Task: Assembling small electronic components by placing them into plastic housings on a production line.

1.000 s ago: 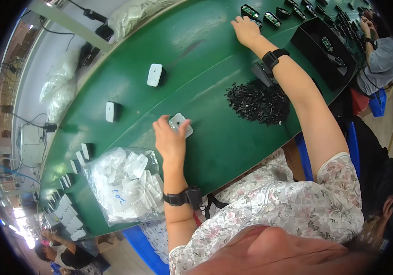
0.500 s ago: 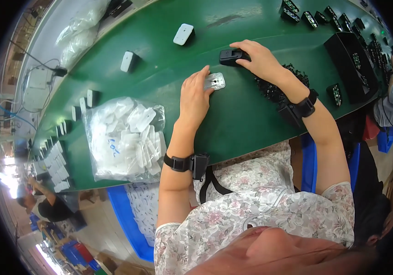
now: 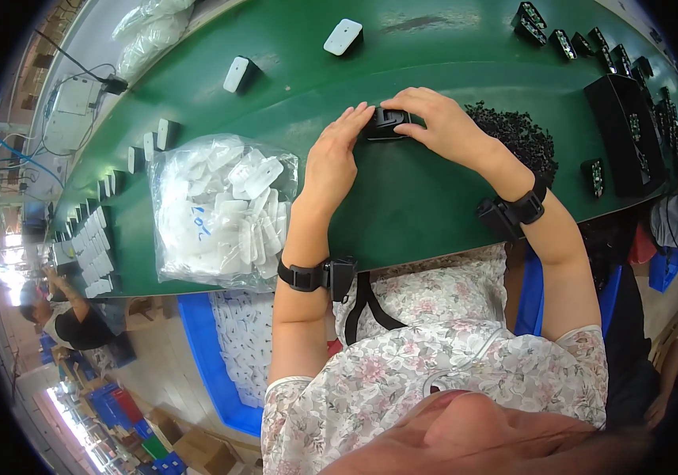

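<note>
A small black plastic housing with a recess on top lies on the green table in front of me. My right hand grips its right end between thumb and fingers. At its left end are the fingertips of my left hand, stretched out and pressed together against it. The white plastic cover that lay near my left hand cannot be seen now; it may be hidden under the housing or the fingers. To my left sits a clear plastic bag full of white covers.
Black small parts lie heaped beside my right forearm. A black box and several black housings with circuit boards stand at the right. White-topped pieces stand at the far side and along the left. Co-workers are at both ends.
My right hand has brought the black housing left and nearer, and my left hand has met it. The white cover has gone out of sight. The whole view has shifted slightly.
</note>
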